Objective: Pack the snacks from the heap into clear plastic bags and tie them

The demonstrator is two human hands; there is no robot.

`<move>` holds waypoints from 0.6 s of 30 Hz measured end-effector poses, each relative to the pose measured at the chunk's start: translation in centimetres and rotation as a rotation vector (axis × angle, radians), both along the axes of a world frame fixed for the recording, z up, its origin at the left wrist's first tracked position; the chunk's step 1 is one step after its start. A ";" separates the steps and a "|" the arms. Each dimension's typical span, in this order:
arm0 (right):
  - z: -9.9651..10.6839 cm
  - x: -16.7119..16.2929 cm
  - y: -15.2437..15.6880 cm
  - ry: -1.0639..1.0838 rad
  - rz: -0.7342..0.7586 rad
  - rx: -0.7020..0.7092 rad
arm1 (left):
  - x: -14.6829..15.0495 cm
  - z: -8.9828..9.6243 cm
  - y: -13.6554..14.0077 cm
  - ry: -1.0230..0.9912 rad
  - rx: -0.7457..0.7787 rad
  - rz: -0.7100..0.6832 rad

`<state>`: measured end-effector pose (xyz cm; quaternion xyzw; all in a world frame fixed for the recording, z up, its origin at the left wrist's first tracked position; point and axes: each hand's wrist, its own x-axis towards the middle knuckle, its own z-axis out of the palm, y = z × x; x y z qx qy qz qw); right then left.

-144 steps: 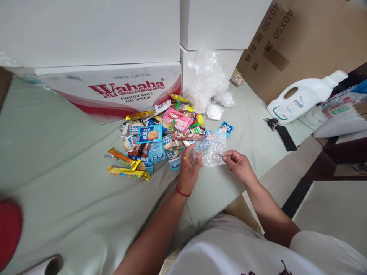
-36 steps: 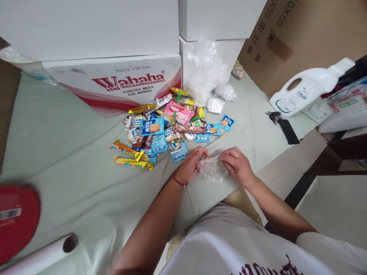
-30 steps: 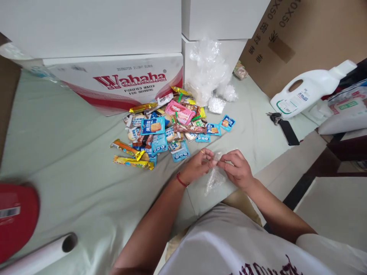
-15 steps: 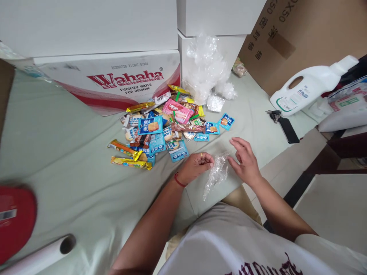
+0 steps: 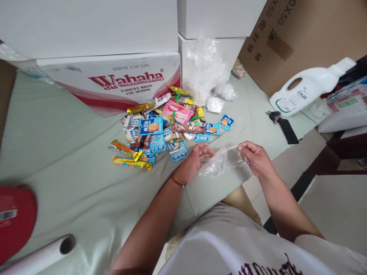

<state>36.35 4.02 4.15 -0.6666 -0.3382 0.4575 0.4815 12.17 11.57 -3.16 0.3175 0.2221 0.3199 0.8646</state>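
My right hand (image 5: 256, 157) pinches one end of a clear plastic bag (image 5: 219, 162), which stretches leftward above the green cloth. At the bag's other end, my left hand (image 5: 195, 162) has its fingers apart and lies close beside the film; whether it touches the bag is hard to make out. Just beyond my left hand spreads a pile of wrapped snacks, among them a pink nabati packet (image 5: 177, 112), a blue snack packet (image 5: 150, 125) and a yellow snack bar (image 5: 131, 163). Behind the pile sits a heap of clear plastic bags (image 5: 205, 70).
A Wahaha water carton (image 5: 120, 84) and white boxes (image 5: 91, 26) stand at the back. On the right are a white detergent bottle (image 5: 308, 88), keys (image 5: 274, 116) and a black phone-like object (image 5: 288, 131). A red object (image 5: 17, 229) and a white roll (image 5: 43, 256) lie left.
My right hand has closed on the bag and moved right, drawing it out sideways. My left hand has loosened its pinch and its fingers have spread.
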 end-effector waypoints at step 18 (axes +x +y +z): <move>1.3 1.5 -0.9 -0.232 -0.153 0.325 | 0.5 0.6 0.4 0.297 -0.028 0.141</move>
